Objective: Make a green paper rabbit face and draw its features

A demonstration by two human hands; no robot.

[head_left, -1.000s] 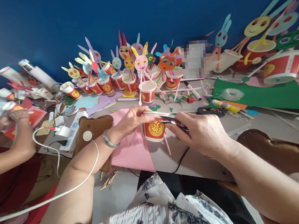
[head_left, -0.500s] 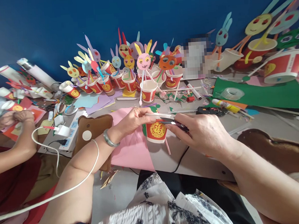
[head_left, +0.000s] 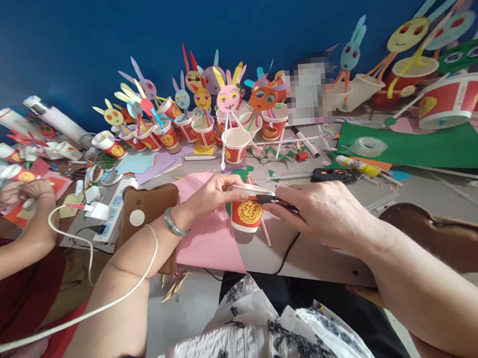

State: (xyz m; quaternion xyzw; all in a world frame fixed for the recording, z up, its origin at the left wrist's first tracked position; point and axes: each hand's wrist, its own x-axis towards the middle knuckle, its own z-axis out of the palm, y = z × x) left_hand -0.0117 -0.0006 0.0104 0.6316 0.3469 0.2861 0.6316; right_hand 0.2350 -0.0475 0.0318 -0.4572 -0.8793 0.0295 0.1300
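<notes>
My left hand [head_left: 219, 192] pinches a thin pale strip [head_left: 254, 189] between thumb and fingers. It is held level above a red paper cup [head_left: 246, 215] with a gold emblem, and the cup's top is partly hidden. Dark-handled scissors [head_left: 270, 198] are gripped in my right hand [head_left: 316, 203], their blades pointing left against the strip's lower side. Whether the blades bite into the strip cannot be made out. Beside the cup a pale pink stick [head_left: 265, 233] slants down, and green paper [head_left: 239, 175] shows behind it.
Pink paper [head_left: 210, 235] lies under my left forearm. Behind stand several cups with paper-faced figures, one a pink face [head_left: 229, 99]. A tape roll [head_left: 368, 146] rests on green sheet [head_left: 434, 154]. A power strip [head_left: 116, 209] is at left, near another person's hands [head_left: 29, 192].
The strip's right end and the scissors have tilted slightly downward, with the blades seeming closer together. The whole view has shifted a little; both hands keep their hold.
</notes>
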